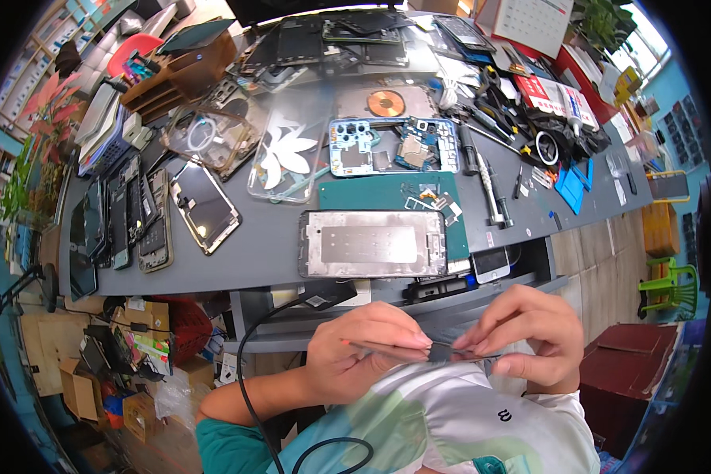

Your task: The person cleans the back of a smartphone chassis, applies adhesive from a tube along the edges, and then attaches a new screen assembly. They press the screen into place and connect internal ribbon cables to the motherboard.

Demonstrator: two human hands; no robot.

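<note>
Head view: thin flat part [441,355] is held off the desk [253,245], in front of the shirt, near side of the drawer [549,268]. Long axis runs left-right, seen almost edge-on, right end slightly nearer; can't tell which face is front. Left hand [365,344] pinches its left portion, thumb against fingers. Right hand [533,340] has thumb and fingertips pinching the right end. Silver phone frame [371,243] lies beyond, long axis also left-right, overlapping the green mat [351,189].

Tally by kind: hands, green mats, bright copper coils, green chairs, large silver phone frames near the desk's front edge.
Left hand, right hand: 2
Green mat: 1
Copper coil: 1
Green chair: 1
Silver phone frame: 1
Total: 6
</note>
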